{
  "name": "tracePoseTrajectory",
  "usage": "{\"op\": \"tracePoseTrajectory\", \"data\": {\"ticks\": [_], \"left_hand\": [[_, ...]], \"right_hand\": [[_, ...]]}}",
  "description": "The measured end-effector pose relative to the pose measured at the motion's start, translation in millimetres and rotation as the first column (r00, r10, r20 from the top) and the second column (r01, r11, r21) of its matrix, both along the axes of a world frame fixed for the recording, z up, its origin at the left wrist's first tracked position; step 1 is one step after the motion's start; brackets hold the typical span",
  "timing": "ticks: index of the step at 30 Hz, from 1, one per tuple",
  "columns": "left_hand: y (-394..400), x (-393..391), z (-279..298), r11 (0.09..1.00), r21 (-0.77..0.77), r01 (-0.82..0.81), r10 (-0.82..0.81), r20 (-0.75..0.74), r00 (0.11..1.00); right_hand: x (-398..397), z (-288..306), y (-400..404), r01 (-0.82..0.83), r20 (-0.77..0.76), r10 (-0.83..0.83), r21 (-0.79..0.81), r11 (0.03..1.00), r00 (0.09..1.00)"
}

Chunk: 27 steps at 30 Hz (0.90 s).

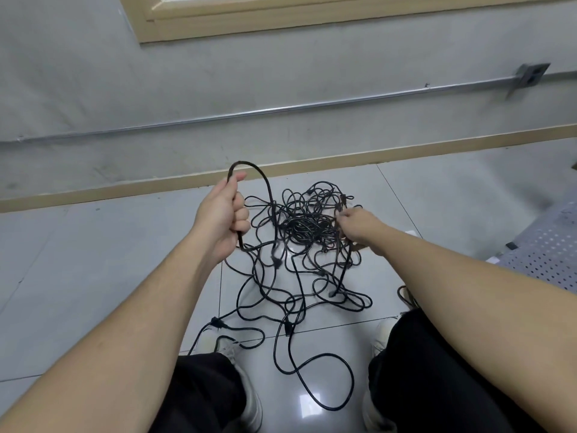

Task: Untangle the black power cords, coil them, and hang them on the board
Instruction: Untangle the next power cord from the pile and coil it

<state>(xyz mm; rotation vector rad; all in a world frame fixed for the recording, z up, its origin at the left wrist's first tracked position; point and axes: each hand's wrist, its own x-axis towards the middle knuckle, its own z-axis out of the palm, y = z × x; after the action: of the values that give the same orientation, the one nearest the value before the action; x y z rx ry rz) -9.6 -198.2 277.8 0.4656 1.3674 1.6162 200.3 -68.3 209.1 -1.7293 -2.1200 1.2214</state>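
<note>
Gripping one black cord [249, 166] in a closed fist, the left hand [222, 220] holds it raised above the floor; the cord arches up out of the top of the fist, past the thumb, curves over to the right and drops into the pile, while its other run leaves the bottom of the fist and trails down to the floor. The right hand [359, 228] reaches into the right side of the tangle of cords [307, 228] with its fingers curled in among the strands — it seems to pinch a few of them, though the exact strand is too small to make out.

The tangle lies on the glossy pale tiled floor [93, 276], straight ahead of the person and near the tan baseboard [437, 148] at the foot of the grey wall [218, 73]. It is densest between the two hands, and looser loops spread toward the camera, with several plugs showing along them. One long loop [327, 382] runs between the person's shoes — the left shoe [251, 401] and the right shoe [382, 334] — below black trouser legs.

A metal pipe [281, 109] runs along the wall to a metal outlet box [530, 76] at the upper right. A white perforated board [549, 254] lies at the right edge, well apart from the cords.
</note>
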Motion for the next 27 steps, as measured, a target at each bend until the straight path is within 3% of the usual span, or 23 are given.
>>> {"op": "tracePoseTrajectory", "data": {"ticks": [1,3,7,10,12,15,20,24,27], "left_hand": [[-0.3,0.2,1.0,1.0,0.006,0.007,-0.007,0.011,1.0],[0.2,3.6,0.7,1.0,0.009,0.024,-0.024,0.024,0.999],[6.0,12.2,0.4,0.997,0.082,-0.001,-0.01,0.133,0.991],[10.4,18.6,-3.8,0.989,0.13,-0.072,0.03,0.296,0.955],[12.1,19.7,-7.3,0.988,0.119,-0.093,0.039,0.394,0.918],[11.1,13.4,-9.4,0.985,0.086,-0.147,0.098,0.425,0.9],[5.6,7.5,-16.2,0.983,-0.038,-0.177,0.181,0.226,0.957],[5.0,11.3,-19.6,0.967,-0.127,-0.22,0.24,0.173,0.955],[2.8,13.3,-26.0,0.95,-0.296,-0.102,0.106,-0.005,0.994]], "right_hand": [[1.7,2.7,-2.4,-0.088,0.101,0.088,-0.002,0.996,0.991],[-0.9,7.8,-7.5,-0.237,0.148,0.233,0.008,0.971,0.961],[-22.5,26.9,-32.3,-0.533,-0.088,0.536,0.061,0.844,0.839],[-41.8,35.1,-54.4,-0.637,-0.166,0.635,0.047,0.769,0.754],[-50.3,32.7,-58.9,-0.617,-0.196,0.621,0.09,0.782,0.759],[-51.7,29.5,-54.1,-0.537,-0.228,0.549,0.115,0.835,0.804],[-32.9,42.1,-46.0,-0.385,-0.328,0.387,0.074,0.92,0.862],[-24.9,39.5,-42.1,-0.321,-0.386,0.317,0.056,0.946,0.867],[-23.6,41.2,-41.6,-0.244,-0.463,0.277,0.131,0.961,0.842]]}}
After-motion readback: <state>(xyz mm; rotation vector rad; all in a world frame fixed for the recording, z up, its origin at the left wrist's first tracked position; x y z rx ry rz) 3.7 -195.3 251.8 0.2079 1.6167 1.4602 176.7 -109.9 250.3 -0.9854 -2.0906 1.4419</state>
